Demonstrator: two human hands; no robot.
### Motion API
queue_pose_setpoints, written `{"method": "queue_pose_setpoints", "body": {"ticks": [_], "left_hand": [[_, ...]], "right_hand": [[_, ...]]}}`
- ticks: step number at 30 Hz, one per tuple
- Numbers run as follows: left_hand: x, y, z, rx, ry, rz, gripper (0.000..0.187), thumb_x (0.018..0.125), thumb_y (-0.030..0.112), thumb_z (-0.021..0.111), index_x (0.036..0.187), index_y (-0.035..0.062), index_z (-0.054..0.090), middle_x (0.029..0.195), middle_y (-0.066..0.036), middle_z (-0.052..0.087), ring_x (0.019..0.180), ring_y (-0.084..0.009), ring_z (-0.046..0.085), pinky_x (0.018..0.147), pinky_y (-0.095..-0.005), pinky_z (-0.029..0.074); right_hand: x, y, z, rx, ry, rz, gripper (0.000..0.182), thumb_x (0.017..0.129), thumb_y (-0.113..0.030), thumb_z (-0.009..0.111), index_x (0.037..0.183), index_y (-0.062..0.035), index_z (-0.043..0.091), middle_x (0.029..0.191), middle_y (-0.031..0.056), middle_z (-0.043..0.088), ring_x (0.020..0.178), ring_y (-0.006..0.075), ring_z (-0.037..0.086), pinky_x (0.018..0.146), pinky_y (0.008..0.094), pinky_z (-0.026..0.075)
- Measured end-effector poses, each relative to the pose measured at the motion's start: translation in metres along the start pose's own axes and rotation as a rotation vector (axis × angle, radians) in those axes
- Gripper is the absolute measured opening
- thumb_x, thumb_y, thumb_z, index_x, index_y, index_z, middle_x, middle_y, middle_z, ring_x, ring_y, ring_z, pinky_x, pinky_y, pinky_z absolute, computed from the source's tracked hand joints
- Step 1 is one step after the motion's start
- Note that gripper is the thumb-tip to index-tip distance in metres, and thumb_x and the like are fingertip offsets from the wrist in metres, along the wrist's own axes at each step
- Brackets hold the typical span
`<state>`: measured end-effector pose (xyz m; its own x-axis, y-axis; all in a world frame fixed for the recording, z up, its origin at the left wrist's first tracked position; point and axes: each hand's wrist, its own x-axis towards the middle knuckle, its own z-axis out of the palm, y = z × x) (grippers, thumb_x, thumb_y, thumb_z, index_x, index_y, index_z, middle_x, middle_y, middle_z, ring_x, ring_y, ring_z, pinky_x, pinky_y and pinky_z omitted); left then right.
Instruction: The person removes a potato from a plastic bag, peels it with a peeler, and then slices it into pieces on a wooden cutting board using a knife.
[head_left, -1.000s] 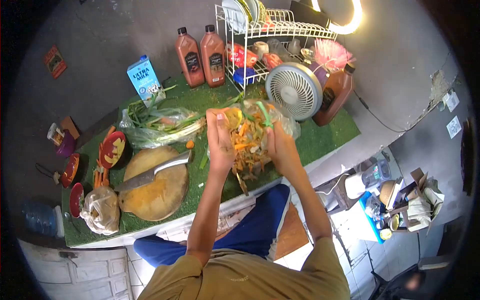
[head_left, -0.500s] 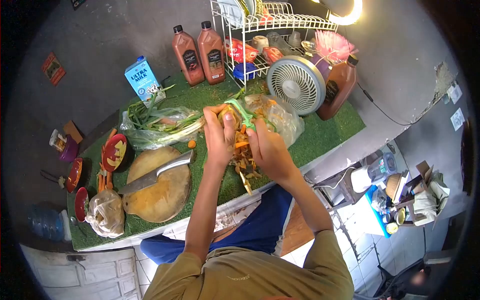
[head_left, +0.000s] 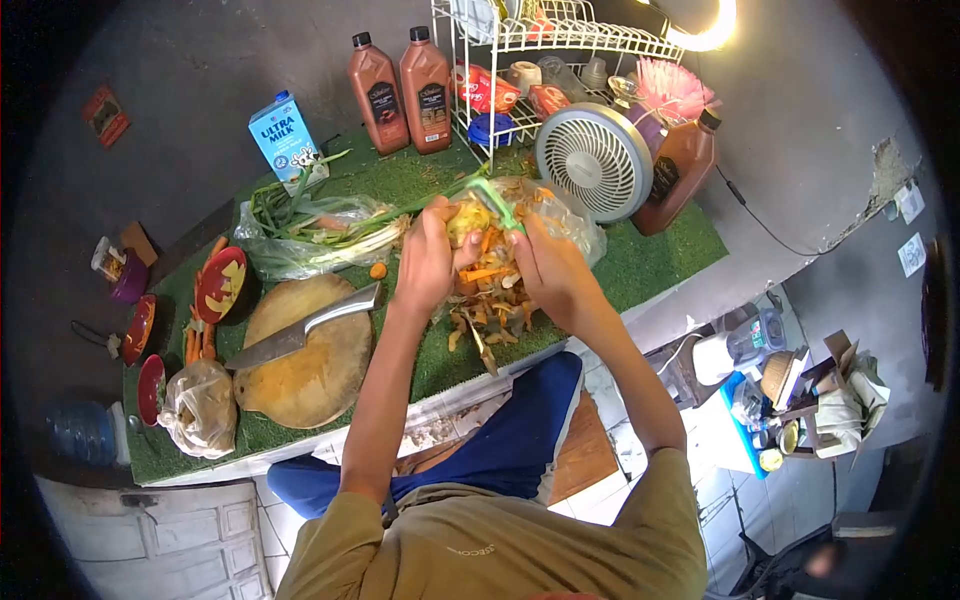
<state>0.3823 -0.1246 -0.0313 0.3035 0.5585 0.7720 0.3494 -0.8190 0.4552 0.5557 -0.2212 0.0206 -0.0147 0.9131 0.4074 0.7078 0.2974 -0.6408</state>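
Observation:
My left hand (head_left: pixel 430 262) is wrapped round a yellow, partly peeled potato (head_left: pixel 468 222). In my right hand (head_left: pixel 553 270) is a green peeler (head_left: pixel 495 205), its head close against the potato. Brown and orange peelings (head_left: pixel 492 310) lie in a heap below my hands on the green mat, with a thin knife-like piece (head_left: pixel 484 352) pointing toward the table edge. To the left, a large knife (head_left: pixel 305 328) rests across a round wooden board (head_left: pixel 300 375). A small carrot piece (head_left: pixel 378 271) sits near the board.
Spring onions (head_left: pixel 320 235) lie on a plastic bag. Behind stand a milk carton (head_left: pixel 287 145), bottles (head_left: pixel 428 95), a dish rack (head_left: pixel 490 130) and a fan (head_left: pixel 594 163). At the left are red bowls (head_left: pixel 221 286), carrots (head_left: pixel 200 338) and a tied bag (head_left: pixel 200 410).
The peeler and the potato have shifted slightly relative to each other, and the peeler's head is tilted differently. The whole view has moved a little. Both hands keep their holds.

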Motion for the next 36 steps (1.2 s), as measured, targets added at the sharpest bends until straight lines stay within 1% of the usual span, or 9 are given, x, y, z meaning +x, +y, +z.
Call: {"method": "queue_pose_setpoints", "body": {"ticks": [5, 8, 11, 14, 21, 23, 29, 33, 36], "left_hand": [[0.000, 0.004, 0.000, -0.079, 0.010, -0.011, 0.060, 0.092, 0.044, 0.067, 0.116, -0.0056, 0.042, 0.113, -0.031, 0.059, 0.095, -0.0471, 0.062, 0.086, -0.0497, 0.051], [0.002, -0.004, -0.004, -0.085, 0.033, 0.056, 0.063, 0.091, 0.044, 0.069, 0.116, -0.0063, 0.041, 0.114, -0.031, 0.060, 0.095, -0.0465, 0.063, 0.086, -0.0492, 0.052], [0.009, -0.006, -0.004, -0.088, -0.010, 0.044, 0.063, 0.091, 0.045, 0.069, 0.115, -0.0054, 0.041, 0.113, -0.030, 0.060, 0.091, -0.0454, 0.064, 0.083, -0.0481, 0.053], [0.010, -0.001, -0.005, -0.073, -0.024, 0.040, 0.060, 0.092, 0.045, 0.068, 0.115, -0.0038, 0.040, 0.111, -0.029, 0.060, 0.090, -0.0447, 0.064, 0.082, -0.0476, 0.053], [0.011, 0.012, -0.003, -0.081, 0.040, 0.078, 0.053, 0.096, 0.040, 0.063, 0.115, -0.0017, 0.036, 0.105, -0.027, 0.059, 0.083, -0.0432, 0.062, 0.078, -0.0487, 0.051], [0.009, 0.014, 0.000, -0.142, 0.026, 0.028, 0.052, 0.097, 0.040, 0.061, 0.116, -0.0014, 0.036, 0.107, -0.025, 0.058, 0.086, -0.0394, 0.061, 0.082, -0.0472, 0.050], [0.004, 0.019, 0.014, -0.397, 0.115, -0.167, 0.039, 0.103, 0.034, 0.050, 0.117, -0.0006, 0.038, 0.115, -0.019, 0.052, 0.102, -0.0248, 0.052, 0.095, -0.0387, 0.042], [0.012, 0.047, 0.011, -0.403, 0.164, -0.197, 0.032, 0.109, 0.032, 0.033, 0.115, 0.0025, 0.042, 0.112, -0.012, 0.048, 0.103, -0.0180, 0.044, 0.098, -0.0340, 0.036], [0.011, 0.044, 0.011, -0.478, 0.163, -0.276, 0.023, 0.108, 0.021, 0.038, 0.115, -0.0007, 0.041, 0.110, -0.012, 0.047, 0.104, -0.0176, 0.045, 0.098, -0.0325, 0.035]], "right_hand": [[-0.004, -0.005, -0.002, 0.032, 0.048, -0.107, 0.023, 0.104, -0.025, 0.046, 0.098, -0.0023, 0.044, 0.069, 0.0297, 0.058, 0.066, 0.0526, 0.056, 0.060, 0.0585, 0.041], [0.004, 0.017, -0.010, -0.095, 0.066, 0.052, 0.024, 0.104, -0.026, 0.045, 0.097, -0.0025, 0.045, 0.070, 0.0303, 0.057, 0.067, 0.0531, 0.056, 0.060, 0.0581, 0.041], [0.004, 0.008, -0.019, 0.058, 0.117, -0.064, 0.025, 0.104, -0.026, 0.045, 0.098, -0.0025, 0.046, 0.070, 0.0305, 0.057, 0.070, 0.0534, 0.056, 0.060, 0.0577, 0.041], [-0.005, -0.009, -0.016, 0.065, -0.010, -0.001, 0.024, 0.104, -0.026, 0.045, 0.100, -0.0020, 0.047, 0.070, 0.0298, 0.058, 0.071, 0.0529, 0.057, 0.060, 0.0575, 0.041], [-0.007, 0.004, -0.012, 0.088, 0.086, 0.014, 0.023, 0.104, -0.024, 0.046, 0.100, -0.0018, 0.046, 0.070, 0.0295, 0.058, 0.070, 0.0519, 0.057, 0.060, 0.0575, 0.040], [-0.014, -0.008, -0.009, 0.112, 0.087, -0.064, 0.022, 0.103, -0.023, 0.046, 0.100, -0.0016, 0.046, 0.069, 0.0293, 0.057, 0.070, 0.0514, 0.057, 0.059, 0.0571, 0.040], [-0.007, 0.002, -0.016, 0.199, 0.098, 0.124, 0.021, 0.103, -0.021, 0.047, 0.097, -0.0010, 0.046, 0.068, 0.0289, 0.056, 0.069, 0.0506, 0.057, 0.057, 0.0559, 0.040], [-0.011, -0.012, -0.012, 0.170, 0.143, -0.007, 0.022, 0.103, -0.021, 0.047, 0.095, -0.0010, 0.044, 0.067, 0.0283, 0.056, 0.068, 0.0503, 0.057, 0.056, 0.0555, 0.039], [-0.008, 0.002, -0.008, 0.086, 0.169, 0.053, 0.022, 0.103, -0.021, 0.048, 0.095, -0.0008, 0.045, 0.066, 0.0279, 0.056, 0.067, 0.0503, 0.057, 0.056, 0.0555, 0.038]]}}
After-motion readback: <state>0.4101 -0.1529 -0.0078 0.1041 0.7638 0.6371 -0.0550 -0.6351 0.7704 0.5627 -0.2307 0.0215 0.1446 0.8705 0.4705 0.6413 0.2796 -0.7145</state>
